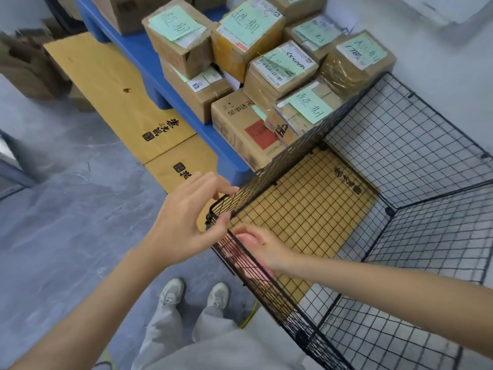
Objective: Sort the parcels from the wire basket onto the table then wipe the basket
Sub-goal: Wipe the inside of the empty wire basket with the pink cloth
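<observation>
The black wire basket (400, 145) stands open on the floor with no parcels inside, only a brown cardboard sheet (306, 209) on its bottom. My left hand (184, 217) pinches the basket's near left top corner between thumb and fingers. My right hand (266, 247) reaches inside the basket and holds what looks like a pink cloth (253, 273) against the inner side of the near wall, partly hidden by the mesh. Several taped cardboard parcels (280, 68) with green paper labels sit stacked on the low blue table (144, 54) just left of the basket.
A flat printed cardboard sheet (112, 84) lies on the grey floor left of the blue table. More crumpled cardboard (26, 62) is piled at the far left. My feet (170, 292) stand close to the basket's near corner. A white wall runs behind the basket.
</observation>
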A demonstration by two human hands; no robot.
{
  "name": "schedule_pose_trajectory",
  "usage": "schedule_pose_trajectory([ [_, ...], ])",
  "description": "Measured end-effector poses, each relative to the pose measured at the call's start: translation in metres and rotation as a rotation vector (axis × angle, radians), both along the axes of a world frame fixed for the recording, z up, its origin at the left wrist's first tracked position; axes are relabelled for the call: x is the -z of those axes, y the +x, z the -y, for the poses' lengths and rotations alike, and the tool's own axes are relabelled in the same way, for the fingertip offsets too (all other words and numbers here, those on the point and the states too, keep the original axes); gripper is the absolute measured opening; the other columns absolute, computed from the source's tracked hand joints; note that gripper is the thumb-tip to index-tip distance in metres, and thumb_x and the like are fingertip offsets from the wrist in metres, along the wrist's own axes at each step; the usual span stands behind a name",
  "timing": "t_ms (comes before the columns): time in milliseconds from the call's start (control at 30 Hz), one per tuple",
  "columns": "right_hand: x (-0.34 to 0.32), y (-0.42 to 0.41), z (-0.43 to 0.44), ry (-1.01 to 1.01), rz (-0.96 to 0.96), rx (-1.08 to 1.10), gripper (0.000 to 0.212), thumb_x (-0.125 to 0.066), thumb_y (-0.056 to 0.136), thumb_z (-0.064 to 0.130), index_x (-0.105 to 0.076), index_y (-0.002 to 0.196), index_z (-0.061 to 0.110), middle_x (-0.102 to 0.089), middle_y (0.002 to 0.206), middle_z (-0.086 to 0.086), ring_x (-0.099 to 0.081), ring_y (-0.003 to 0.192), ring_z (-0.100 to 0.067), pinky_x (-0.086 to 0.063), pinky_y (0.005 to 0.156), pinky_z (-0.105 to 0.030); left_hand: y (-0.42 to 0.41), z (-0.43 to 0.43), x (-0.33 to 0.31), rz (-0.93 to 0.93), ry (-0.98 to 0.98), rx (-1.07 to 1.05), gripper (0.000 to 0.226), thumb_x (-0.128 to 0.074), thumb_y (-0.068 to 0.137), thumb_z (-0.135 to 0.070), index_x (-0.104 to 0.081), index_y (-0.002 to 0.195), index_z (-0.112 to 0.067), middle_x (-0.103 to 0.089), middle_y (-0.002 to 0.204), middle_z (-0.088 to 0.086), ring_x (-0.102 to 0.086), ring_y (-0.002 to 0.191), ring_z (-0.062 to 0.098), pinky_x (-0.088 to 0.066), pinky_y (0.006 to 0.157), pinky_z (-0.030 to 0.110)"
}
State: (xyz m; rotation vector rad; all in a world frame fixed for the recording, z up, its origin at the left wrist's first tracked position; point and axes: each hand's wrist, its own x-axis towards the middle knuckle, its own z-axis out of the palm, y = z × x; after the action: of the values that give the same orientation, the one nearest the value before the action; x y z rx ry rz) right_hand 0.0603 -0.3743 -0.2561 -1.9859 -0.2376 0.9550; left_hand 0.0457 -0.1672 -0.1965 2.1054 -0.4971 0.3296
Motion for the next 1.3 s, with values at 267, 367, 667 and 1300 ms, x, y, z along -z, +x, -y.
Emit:
schedule_pose_trajectory([
  [267,0.025,-0.001,-0.010,-0.033,0.020,0.006,0.019,-0.064,0.094,0.024,-0.061,0.113,0.026,-0.063,0.115,0.004,-0.062,0.107,-0.012,-0.050,0.099,-0.035,0.005,0.000,0.010,-0.020,-0.084,0.037,0.026,-0.054,0.083,-0.018,-0.062,0.101,-0.001,-0.060,0.101,-0.002,-0.055,0.092,0.022,-0.041,0.079,0.025],
  [367,0.073,0.001,-0.019,-0.164,-0.017,-0.040,0.020,-0.065,0.089,0.035,-0.060,0.109,0.033,-0.062,0.117,0.000,-0.063,0.103,-0.019,-0.052,0.094,-0.042,0.005,-0.002,0.007,-0.044,-0.070,0.061,0.028,-0.055,0.083,-0.019,-0.063,0.106,-0.003,-0.060,0.102,-0.001,-0.056,0.093,0.023,-0.043,0.079,0.027],
  [667,0.047,-0.006,-0.011,-0.118,-0.166,0.113,0.027,-0.064,0.095,0.028,-0.061,0.121,0.023,-0.070,0.113,0.007,-0.067,0.107,-0.017,-0.052,0.098,-0.043,0.021,-0.002,-0.007,-0.062,0.057,0.138,0.034,-0.055,0.089,-0.032,-0.062,0.118,-0.015,-0.056,0.094,-0.004,-0.051,0.085,0.020,-0.043,0.073,0.041],
  [1300,0.077,-0.003,-0.026,-0.229,-0.101,0.059,0.018,-0.056,0.090,0.033,-0.053,0.089,0.051,-0.061,0.084,0.023,-0.061,0.074,-0.001,-0.055,0.076,-0.044,0.047,-0.006,-0.010,-0.038,0.158,0.269,0.021,-0.062,0.080,-0.026,-0.067,0.096,-0.014,-0.057,0.084,-0.004,-0.048,0.078,0.026,-0.043,0.067,0.044],
])
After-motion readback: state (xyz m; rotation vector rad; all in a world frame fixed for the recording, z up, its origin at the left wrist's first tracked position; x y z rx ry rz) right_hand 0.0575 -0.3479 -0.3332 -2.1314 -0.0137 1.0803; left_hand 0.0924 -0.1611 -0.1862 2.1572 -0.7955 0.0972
